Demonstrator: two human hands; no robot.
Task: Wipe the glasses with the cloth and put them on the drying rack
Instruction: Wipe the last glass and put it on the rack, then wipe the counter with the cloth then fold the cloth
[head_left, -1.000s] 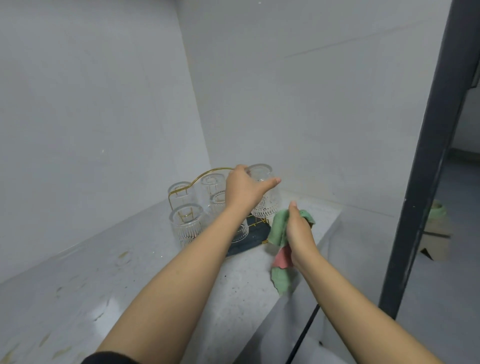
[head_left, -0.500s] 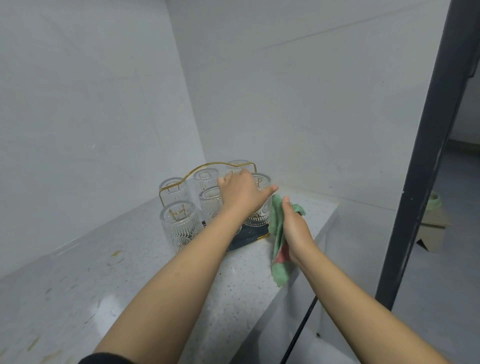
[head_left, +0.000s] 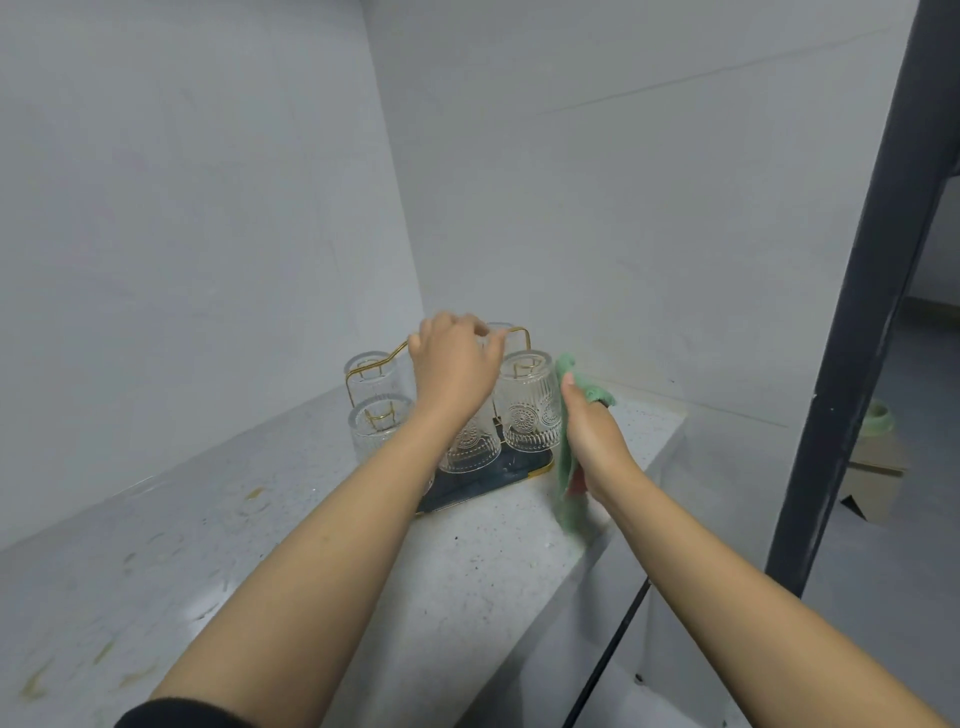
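The left hand (head_left: 453, 364) curls over a glass (head_left: 470, 441) on the rack (head_left: 483, 480), grip unclear, while the right hand (head_left: 592, 436) clutches the cloth (head_left: 569, 499); next it probably needs lifting off for wiping.

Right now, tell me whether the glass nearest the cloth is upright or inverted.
Inverted: the glass stands mouth-down on the drying rack, base uppermost.

We see two bare forearms, uncovered from elbow to wrist. Our left hand (head_left: 453, 358) and right hand (head_left: 592, 435) wear no gloves, rings or watch. A dark black sleeve edge (head_left: 176, 714) shows at our left upper arm. Our right arm shows no sleeve.
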